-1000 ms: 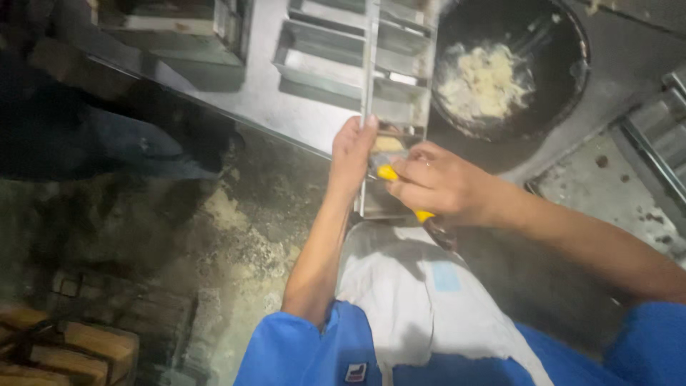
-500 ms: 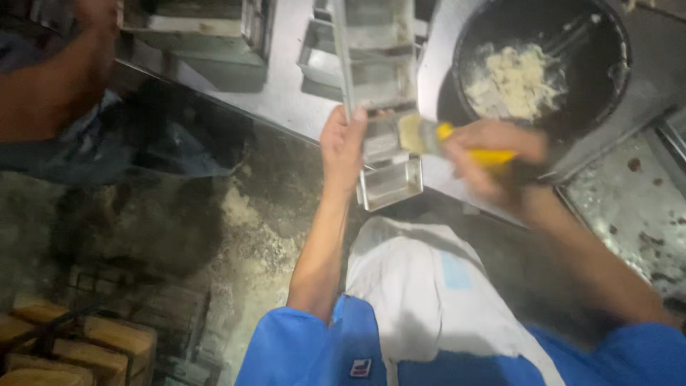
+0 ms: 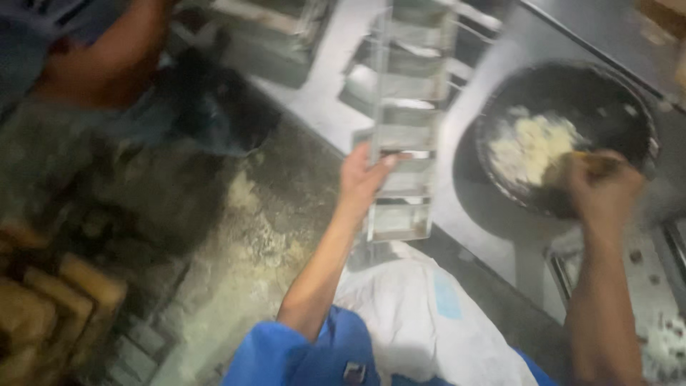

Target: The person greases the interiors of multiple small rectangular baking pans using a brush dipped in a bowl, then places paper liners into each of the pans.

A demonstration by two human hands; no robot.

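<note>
Fingers point(image 3: 382, 163) grip ridged metal tin strap point(image 3: 404, 136); right hand point(image 3: 602, 187) over round black pan point(image 3: 629, 107).

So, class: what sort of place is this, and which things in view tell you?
Probably a bakery or food workshop: a steel worktable, a strap of metal loaf tins under the left hand, and a dark pan of pale fat.

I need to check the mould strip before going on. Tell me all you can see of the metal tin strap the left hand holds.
The tin strap is a long row of small rectangular tins joined in a line, dull grey metal, worn-looking. It lies flat on the steel table, running away from the person, its near end at the table edge. The tins look empty, though blur hides detail. The left hand grips its left side near that end, thumb over the rim. More tin straps lie beside it.
</note>
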